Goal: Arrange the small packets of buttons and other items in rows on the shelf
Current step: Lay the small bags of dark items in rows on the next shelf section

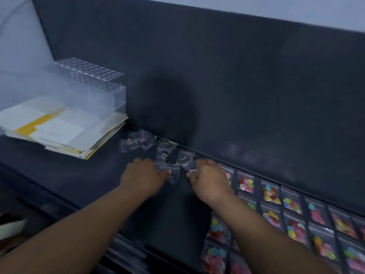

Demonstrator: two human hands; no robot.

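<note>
A loose heap of small clear packets (pixel 167 153) lies on the dark shelf (pixel 79 175) against its back panel. My left hand (pixel 143 175) rests on the heap's near left side, fingers curled onto a clear packet (pixel 169 175). My right hand (pixel 207 177) is at the heap's right side and pinches a small packet (pixel 192 171) between thumb and fingers. To the right, packets of coloured buttons (pixel 270 192) lie in neat rows along the shelf, running toward the lower right. The frame is blurred, so finger detail is unclear.
A stack of papers with yellow strips (pixel 59 129) lies at the left. Behind it stands a clear plastic rack with holes (pixel 90 76). The dark back panel (pixel 237 86) rises behind the shelf. More packets show at the bottom edge (pixel 126 252).
</note>
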